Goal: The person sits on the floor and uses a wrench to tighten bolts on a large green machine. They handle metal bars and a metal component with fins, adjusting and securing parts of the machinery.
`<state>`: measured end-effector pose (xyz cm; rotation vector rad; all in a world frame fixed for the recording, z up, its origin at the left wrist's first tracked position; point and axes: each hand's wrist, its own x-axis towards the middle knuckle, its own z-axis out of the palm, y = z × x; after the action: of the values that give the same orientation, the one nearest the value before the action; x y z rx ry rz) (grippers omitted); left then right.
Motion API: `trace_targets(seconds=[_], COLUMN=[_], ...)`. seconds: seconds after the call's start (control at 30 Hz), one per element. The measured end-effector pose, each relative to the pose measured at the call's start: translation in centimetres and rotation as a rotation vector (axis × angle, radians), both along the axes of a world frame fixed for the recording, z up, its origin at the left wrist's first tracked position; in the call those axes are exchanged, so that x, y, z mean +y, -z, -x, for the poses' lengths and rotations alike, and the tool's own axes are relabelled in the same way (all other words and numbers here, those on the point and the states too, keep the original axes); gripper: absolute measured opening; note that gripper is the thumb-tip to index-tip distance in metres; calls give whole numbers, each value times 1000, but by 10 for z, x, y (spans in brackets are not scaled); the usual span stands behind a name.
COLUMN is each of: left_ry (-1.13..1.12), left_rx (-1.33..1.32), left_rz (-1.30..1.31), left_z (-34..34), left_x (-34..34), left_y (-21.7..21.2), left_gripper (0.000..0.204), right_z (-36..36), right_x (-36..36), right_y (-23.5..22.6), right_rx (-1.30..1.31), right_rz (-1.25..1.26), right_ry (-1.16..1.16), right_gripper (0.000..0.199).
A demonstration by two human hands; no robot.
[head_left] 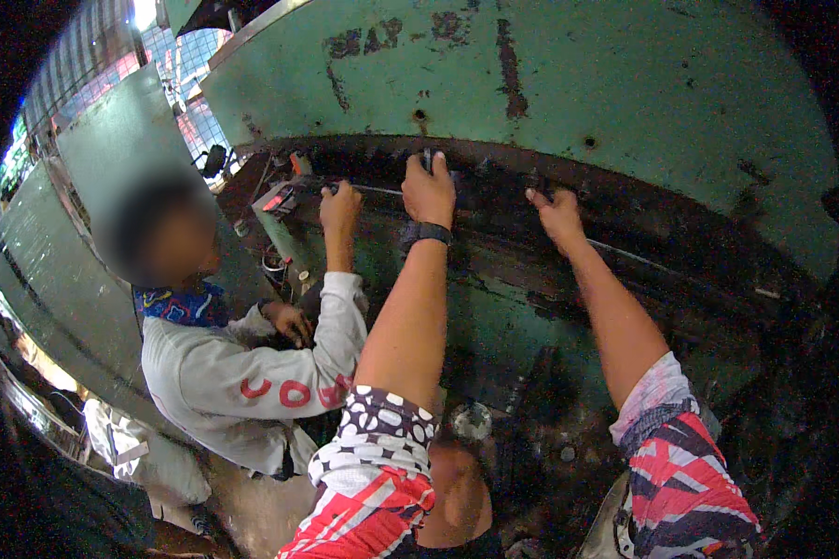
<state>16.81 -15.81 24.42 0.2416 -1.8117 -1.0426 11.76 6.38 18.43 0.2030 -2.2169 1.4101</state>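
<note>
A large green machine (pixel 606 84) with worn paint spans the view, and a dark recess runs beneath its upper panel. In that recess my left hand (pixel 429 193) is closed around a small dark piece (pixel 428 159), its thumb and fingertips pointing up. Further right, my right hand (pixel 559 222) pinches another dark piece (pixel 543 191). Whether these pieces are fixed to the machine cannot be made out. A thin pale metal strip (pixel 629 257) runs along the ledge below my hands. Left of my left hand, a co-worker's hand (pixel 342 207) is closed at the same ledge.
The co-worker in a light long-sleeved shirt (pixel 224 363) is close beside my left arm. Near that person are a pale green bar (pixel 278 233) and a red-and-grey object (pixel 275 197) on the machine's end. Dark, greasy machine parts (pixel 550 410) lie below my arms.
</note>
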Motion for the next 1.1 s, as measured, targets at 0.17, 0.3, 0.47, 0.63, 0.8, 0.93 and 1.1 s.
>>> trace_targets(seconds=[0.17,0.3,0.47,0.63,0.8,0.93,1.1], left_ry=[-45,-12,-162,-167,-102,-85,-99], left_rx=[-201,-159,-9,-172,-367,-314,-77], left_rz=[172,10,-124,151,-95,-295,-155], left_z=[37,33,32,84,108,109,100], left_x=[-17,-10,-51,-84,-77,-163,-83], left_y=[-1,-7,-5,-14,-5,-7,-4], left_gripper=[47,47,43,45,49,56,55], right_z=[6,23,20,38,-11,-13,22], right_x=[-11,9,-5,-1,-6,-41,2], right_y=[1,17,15,9,-16,-22,-2], right_rx=[-22,124,34,133,-8,55,-26], right_rz=[-38,-33,5,44,-44,21,-22], right_ry=[80,59,28,-16,40,-142,-24], right_gripper=[49,47,42,49,54,54,51])
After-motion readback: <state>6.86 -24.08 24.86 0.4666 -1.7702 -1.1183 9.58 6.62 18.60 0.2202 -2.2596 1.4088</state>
